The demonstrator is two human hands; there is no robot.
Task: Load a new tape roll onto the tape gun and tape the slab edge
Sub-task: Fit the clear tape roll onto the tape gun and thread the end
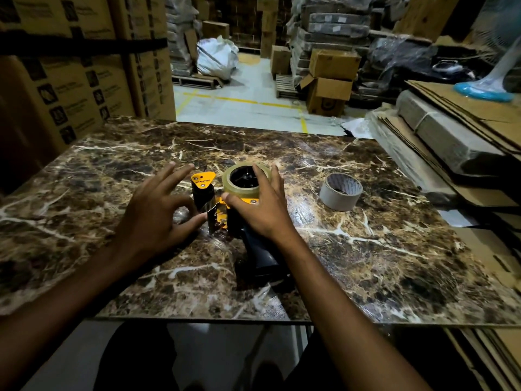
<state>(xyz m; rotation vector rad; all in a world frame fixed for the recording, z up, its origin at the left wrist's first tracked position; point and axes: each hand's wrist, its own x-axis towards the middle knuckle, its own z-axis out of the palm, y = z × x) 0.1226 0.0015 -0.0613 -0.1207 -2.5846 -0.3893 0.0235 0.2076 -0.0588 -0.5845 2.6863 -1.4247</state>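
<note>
A yellow and black tape gun [210, 193] lies on its side on the dark marble slab [366, 249], its dark handle [259, 258] pointing toward me. A clear tape roll [239, 190] sits on the gun's hub. My right hand [262, 204] wraps around that roll, thumb on its near side and fingers over the far rim. My left hand [158, 213] hovers at the gun's left, fingers spread, the thumb tip touching the metal blade plate [215, 220]. A strip of clear tape seems to trail near the plate; I cannot tell if the hand pinches it.
An empty cardboard tape core [341, 191] lies on the slab to the right. Stacked flat cardboard [456, 131] borders the slab's right side. Tall cartons [70, 74] stand at the left. Boxes and pallets [327, 80] fill the floor beyond the far edge.
</note>
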